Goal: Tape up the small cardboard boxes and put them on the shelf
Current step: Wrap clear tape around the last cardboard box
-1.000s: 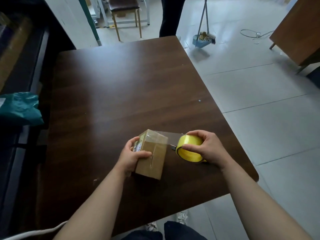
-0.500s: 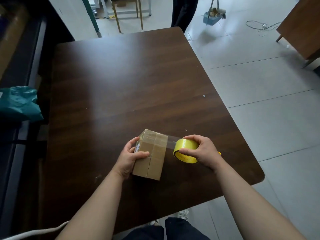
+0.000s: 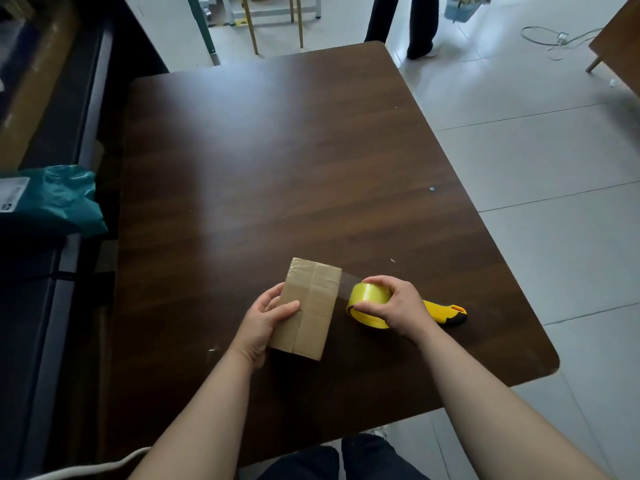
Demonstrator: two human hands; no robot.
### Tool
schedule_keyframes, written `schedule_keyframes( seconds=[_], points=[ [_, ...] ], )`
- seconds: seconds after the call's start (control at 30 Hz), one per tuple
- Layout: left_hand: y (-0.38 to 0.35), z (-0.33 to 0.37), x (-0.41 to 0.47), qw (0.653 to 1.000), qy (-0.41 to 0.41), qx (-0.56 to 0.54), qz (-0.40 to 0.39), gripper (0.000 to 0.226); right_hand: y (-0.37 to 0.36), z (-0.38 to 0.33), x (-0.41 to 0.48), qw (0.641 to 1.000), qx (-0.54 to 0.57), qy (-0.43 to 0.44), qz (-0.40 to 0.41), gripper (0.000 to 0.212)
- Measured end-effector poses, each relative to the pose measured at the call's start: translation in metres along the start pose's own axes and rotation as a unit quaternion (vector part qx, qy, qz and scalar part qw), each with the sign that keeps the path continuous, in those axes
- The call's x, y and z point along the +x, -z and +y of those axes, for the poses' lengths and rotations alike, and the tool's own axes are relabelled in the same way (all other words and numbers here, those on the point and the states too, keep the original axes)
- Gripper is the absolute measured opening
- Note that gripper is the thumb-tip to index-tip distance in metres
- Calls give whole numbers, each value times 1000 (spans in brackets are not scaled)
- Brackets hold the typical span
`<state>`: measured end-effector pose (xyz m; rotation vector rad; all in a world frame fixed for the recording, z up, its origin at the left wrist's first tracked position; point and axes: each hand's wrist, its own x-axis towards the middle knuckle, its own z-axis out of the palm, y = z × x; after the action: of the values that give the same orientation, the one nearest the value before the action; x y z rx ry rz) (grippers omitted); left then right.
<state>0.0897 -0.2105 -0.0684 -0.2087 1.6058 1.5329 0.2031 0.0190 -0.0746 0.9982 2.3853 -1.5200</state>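
A small cardboard box (image 3: 313, 303) lies flat on the dark wooden table (image 3: 277, 168), near its front edge. My left hand (image 3: 265, 323) grips the box's left side, thumb on top. Just right of the box, my right hand (image 3: 394, 306) holds a yellow tape roll (image 3: 367, 297). A clear strip of tape runs from the roll to the box's far right corner. Tape lies along the box's top seam.
A yellow and black utility knife (image 3: 446, 311) lies on the table right behind my right hand. A teal plastic parcel (image 3: 55, 199) sits on the dark shelf unit at the left. A person's legs (image 3: 412, 26) stand beyond the table's far edge.
The box has been laid flatter on the table, its taped top facing up. My right hand has stayed close beside it with the roll. The utility knife has come into view behind that hand.
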Motion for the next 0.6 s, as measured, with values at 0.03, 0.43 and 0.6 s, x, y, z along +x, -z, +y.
schedule_keyframes(
  seconds=[0.03,0.43,0.6],
  points=[
    [1,0,-2,1000,-12,20,11,71,-2,-1,1,1000,-5,2,2,51],
    [-59,11,-16,796,-128,563,180,112,-10,-3,-7,999,-47,19,-13,57],
    [-42,30,-9,924,-141,326,139,104,23,-34,-19,996,34,72,32,48]
  ],
)
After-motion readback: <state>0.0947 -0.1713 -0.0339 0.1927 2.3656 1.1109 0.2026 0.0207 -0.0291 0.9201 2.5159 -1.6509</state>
